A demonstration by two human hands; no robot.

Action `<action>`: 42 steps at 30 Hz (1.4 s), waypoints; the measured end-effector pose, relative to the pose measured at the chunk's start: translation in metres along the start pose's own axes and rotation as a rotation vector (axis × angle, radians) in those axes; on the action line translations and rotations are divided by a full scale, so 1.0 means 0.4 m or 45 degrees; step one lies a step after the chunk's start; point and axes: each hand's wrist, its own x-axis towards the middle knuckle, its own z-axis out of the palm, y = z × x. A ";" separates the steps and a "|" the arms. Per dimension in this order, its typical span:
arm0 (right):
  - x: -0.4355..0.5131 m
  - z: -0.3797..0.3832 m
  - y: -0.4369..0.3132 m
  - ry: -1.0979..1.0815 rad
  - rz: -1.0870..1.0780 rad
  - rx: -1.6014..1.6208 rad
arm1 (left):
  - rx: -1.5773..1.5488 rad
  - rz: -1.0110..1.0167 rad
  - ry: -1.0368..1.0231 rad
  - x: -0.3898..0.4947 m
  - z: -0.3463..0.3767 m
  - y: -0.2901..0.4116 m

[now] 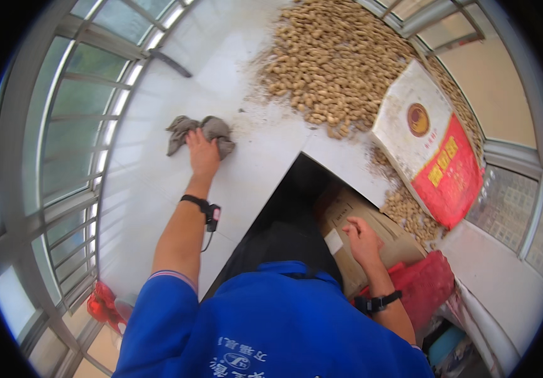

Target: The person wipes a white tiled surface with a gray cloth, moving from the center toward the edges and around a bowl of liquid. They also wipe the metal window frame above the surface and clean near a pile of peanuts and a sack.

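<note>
My left hand (204, 152) presses down on a crumpled grey-brown cloth (218, 128) lying on the white tiled ledge (158, 193). Loose dirt is scattered on the tiles to the right of the cloth. Above a cardboard box (347, 208), my right hand (363, 238) hangs with its fingers partly curled, and nothing shows in it. A large spread of unshelled peanuts (332, 61) covers the far right part of the ledge. On its right side lies a white and red printed carton (434, 151), which bears writing.
Barred windows (80, 104) line the left side, and more window frames stand at right. A dark flat strip (171, 63) lies near the left window. Red bags (425, 288) sit low at right; another red bag (103, 302) is at lower left.
</note>
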 end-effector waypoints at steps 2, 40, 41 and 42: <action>-0.002 -0.001 -0.008 0.018 -0.004 -0.028 | -0.317 -0.094 0.027 -0.052 -0.004 0.010; 0.066 0.038 0.053 -0.062 0.092 0.090 | -0.353 0.240 -0.218 -0.257 -0.073 0.295; 0.068 0.039 0.056 -0.058 0.084 0.121 | -0.345 0.238 -0.234 -0.218 -0.073 0.297; 0.070 0.041 0.058 -0.061 0.098 0.172 | -0.374 0.236 -0.141 -0.174 -0.074 0.301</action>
